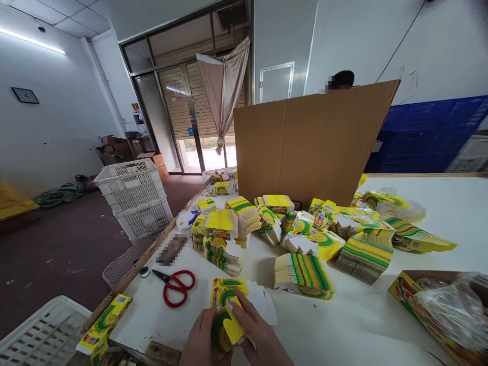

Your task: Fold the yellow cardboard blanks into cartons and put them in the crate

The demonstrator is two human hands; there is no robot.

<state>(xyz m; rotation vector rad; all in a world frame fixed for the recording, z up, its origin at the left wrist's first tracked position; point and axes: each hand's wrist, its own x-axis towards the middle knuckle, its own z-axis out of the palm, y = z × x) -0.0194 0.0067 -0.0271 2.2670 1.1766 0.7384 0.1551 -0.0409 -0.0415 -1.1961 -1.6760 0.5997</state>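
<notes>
Close to the table's front edge, my left hand [202, 333] is closed around a small yellow carton [232, 328]. My right hand [257, 328] grips the same carton from the other side, fingers at its yellow flaps. The carton's lower part is hidden between my palms. Just beyond my hands lies a pile of flat yellow-and-green cartons [224, 290] with white flaps fanned to the right. Red-handled scissors [177, 287] rest to the left of it. A thick stack of flattened cartons [303, 274] stands to the right.
More carton stacks [221, 223] spread across the white table [343, 325]. Behind them stands a tall cardboard sheet [305, 147], with a person's dark cap [342, 80] above it. An open box with clear plastic bags [453, 305] sits at right. White crates [133, 198] stand left on the floor.
</notes>
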